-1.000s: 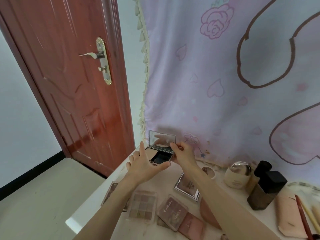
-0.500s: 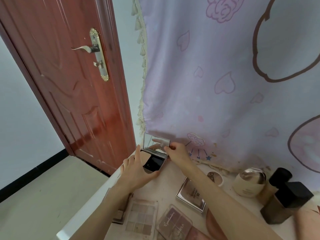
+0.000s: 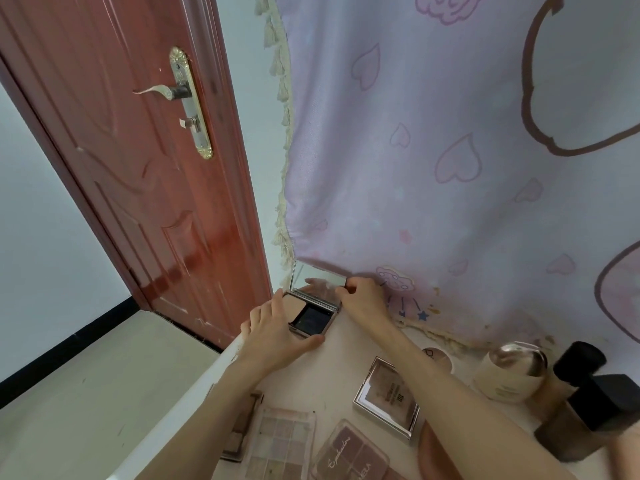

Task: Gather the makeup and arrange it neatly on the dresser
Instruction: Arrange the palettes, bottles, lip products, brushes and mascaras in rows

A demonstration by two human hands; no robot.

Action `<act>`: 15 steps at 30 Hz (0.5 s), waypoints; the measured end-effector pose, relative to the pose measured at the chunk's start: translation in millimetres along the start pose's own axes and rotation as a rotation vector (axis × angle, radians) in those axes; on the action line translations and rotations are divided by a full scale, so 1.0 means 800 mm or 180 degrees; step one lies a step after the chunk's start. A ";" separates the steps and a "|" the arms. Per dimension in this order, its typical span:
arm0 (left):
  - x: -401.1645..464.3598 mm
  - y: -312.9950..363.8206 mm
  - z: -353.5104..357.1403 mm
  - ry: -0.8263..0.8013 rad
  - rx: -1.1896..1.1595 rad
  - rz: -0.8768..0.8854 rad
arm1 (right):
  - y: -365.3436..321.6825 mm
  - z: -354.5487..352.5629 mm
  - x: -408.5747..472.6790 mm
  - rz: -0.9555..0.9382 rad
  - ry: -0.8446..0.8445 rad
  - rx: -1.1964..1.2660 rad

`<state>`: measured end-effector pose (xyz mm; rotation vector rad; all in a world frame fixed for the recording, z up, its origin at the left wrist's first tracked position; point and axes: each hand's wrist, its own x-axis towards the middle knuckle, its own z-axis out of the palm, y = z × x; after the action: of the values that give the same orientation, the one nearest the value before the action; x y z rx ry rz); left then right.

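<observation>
Sitting at the dresser's [image 3: 346, 368] far left corner, the open compact [image 3: 311, 311] has its mirrored lid upright against the curtain [image 3: 450, 202]. Left hand [image 3: 277, 336] grasps the base's near edge; right hand [image 3: 363, 299] pinches the lid's right end. Hinge runs left-right between them, so closing likely folds the lid toward the person.

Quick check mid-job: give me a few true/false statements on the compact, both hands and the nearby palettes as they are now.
1. The powder compact is open, mirror lid up. True.
2. Only one hand touches it. False: the left hand holds the base and the right hand holds the lid's edge.
3. The square silver compact is open. False: it lies closed on the dresser.
4. The door stands left of the curtain. True.
5. The eyeshadow palette lies flat near the front edge. True.
</observation>
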<state>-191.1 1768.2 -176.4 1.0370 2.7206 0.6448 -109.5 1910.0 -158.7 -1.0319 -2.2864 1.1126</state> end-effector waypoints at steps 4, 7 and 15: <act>0.001 0.003 0.005 0.0070 0.0096 -0.0040 | 0.002 0.002 0.008 0.0083 0.0025 -0.0056; -0.004 0.003 0.007 0.0152 0.0121 -0.0009 | 0.003 0.003 0.009 0.0157 0.0016 -0.0065; -0.020 0.006 -0.003 -0.0155 -0.0167 0.0024 | -0.005 -0.028 -0.032 -0.0006 0.0274 0.0162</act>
<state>-177.0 1760.2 -171.7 1.0372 2.6449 0.6793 -81.3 1900.3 -142.8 -1.0375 -2.1802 1.0984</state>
